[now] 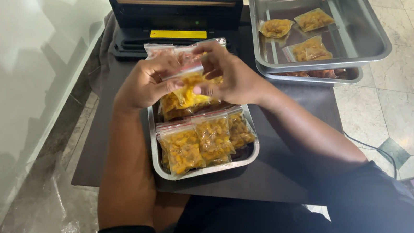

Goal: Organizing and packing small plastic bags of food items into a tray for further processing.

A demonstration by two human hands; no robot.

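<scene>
At frame centre, my left hand [148,84] and right hand [231,76] are both pinching a clear plastic bag of yellow snacks [189,93] by its top, steadying it upright.

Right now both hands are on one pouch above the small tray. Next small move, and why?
Probably carry the pouch forward and lay its open top on the black sealer. Left hand and right hand pinch its clear top edge, the yellow filling sits low, and the sealer's lid stands open just beyond. Flattened pouches already lie in the large steel pan.

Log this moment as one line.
left hand: holds pouch | right hand: holds pouch | below: steel tray | ahead: sealer
</scene>
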